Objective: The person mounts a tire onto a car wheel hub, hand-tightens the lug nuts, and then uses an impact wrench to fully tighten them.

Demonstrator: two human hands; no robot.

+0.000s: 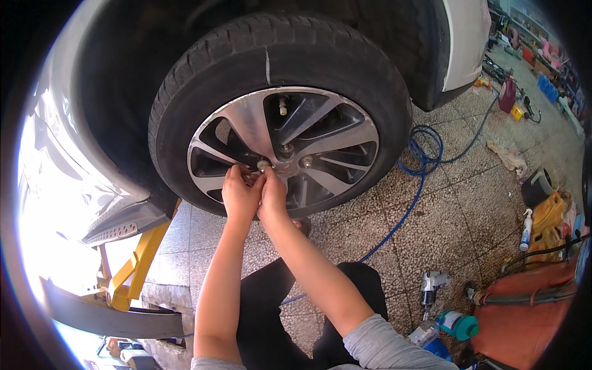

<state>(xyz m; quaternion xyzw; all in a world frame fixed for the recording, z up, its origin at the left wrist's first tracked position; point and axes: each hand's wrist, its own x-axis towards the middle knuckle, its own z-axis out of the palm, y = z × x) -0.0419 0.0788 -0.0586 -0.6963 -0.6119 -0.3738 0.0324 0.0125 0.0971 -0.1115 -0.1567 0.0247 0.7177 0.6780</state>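
In front of me a car wheel, a dark tyre on a silver and black alloy rim, sits in the wheel arch. My right hand reaches to its hub, thumb and finger closed at a metal lug nut. Right beside it, touching, is my left hand, its fingers curled together; what they hold, if anything, is hidden. Another lug nut shows on the hub to the right. The tyre's sidewall bears a white chalk-like line.
A yellow lift arm stands under the car at left. A blue air hose loops over the tiled floor. At lower right lie an impact wrench, a teal-capped bottle and an orange-red surface.
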